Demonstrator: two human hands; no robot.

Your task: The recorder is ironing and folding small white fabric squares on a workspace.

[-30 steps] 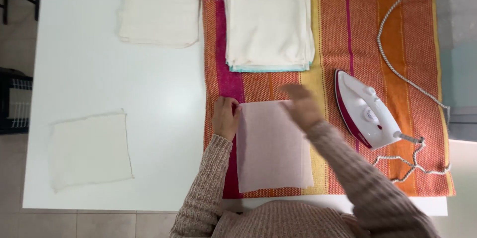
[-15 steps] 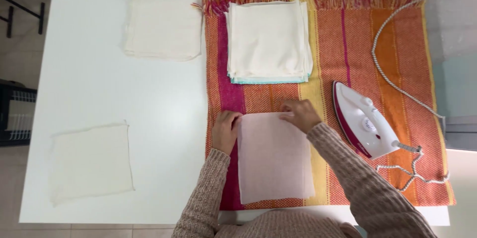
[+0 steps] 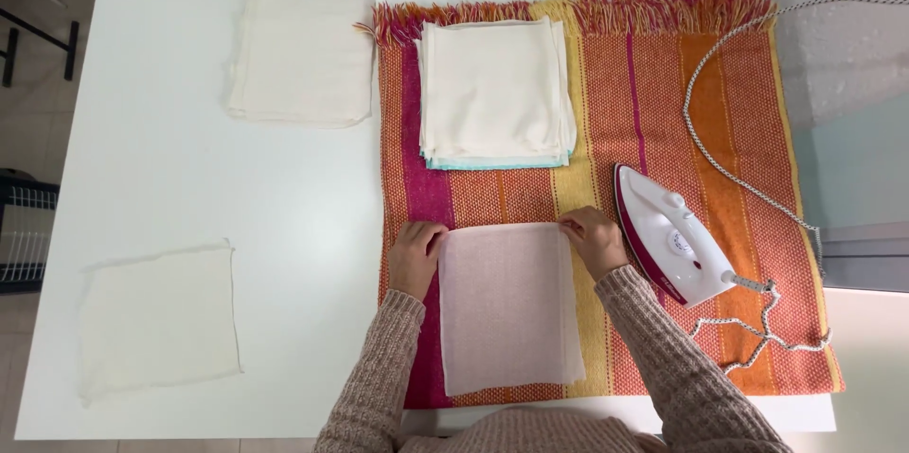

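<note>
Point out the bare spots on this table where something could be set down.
Bare white table lies between the folded stack up top and the single cloth below. Striped orange mat is bare above the iron. It is crowded around both hands and the thin cloth.
</note>
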